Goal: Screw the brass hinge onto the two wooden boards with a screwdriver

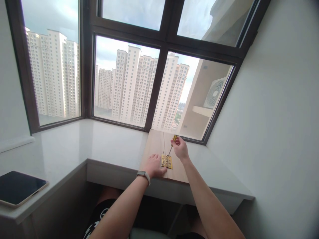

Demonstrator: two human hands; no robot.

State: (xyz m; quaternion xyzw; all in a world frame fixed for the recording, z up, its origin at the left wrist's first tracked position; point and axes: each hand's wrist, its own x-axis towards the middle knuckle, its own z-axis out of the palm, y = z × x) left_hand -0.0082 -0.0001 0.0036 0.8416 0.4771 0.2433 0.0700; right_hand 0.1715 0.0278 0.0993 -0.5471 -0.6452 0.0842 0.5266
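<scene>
A corner bay window [129, 83] with dark frames looks out on pale tower blocks under a cloudy sky, and a white tabletop [74, 146] runs beneath it, wrapping round the corner. Two light wooden boards [159, 146] lie side by side on the tabletop just below the middle pane, reaching from the window frame to the near edge. A brass hinge [166, 161] sits flat across the seam between the boards, near their front end.

Both forearms stretch forward from the bottom of the view. The left hand [154, 166], with a watch [144, 176] on its wrist, lies palm down on the board, its fingers together and touching the hinge from its 9 o'clock side. The right hand [179, 148] is raised at 1 o'clock from the hinge, wrist bent, fingers closed around the yellow handle of a screwdriver [171, 146]. The shaft slants down and to the left, its tip meeting the hinge plate.

A dark tablet [18, 187] lies far off at 9 o'clock on the tabletop's left wing.
</scene>
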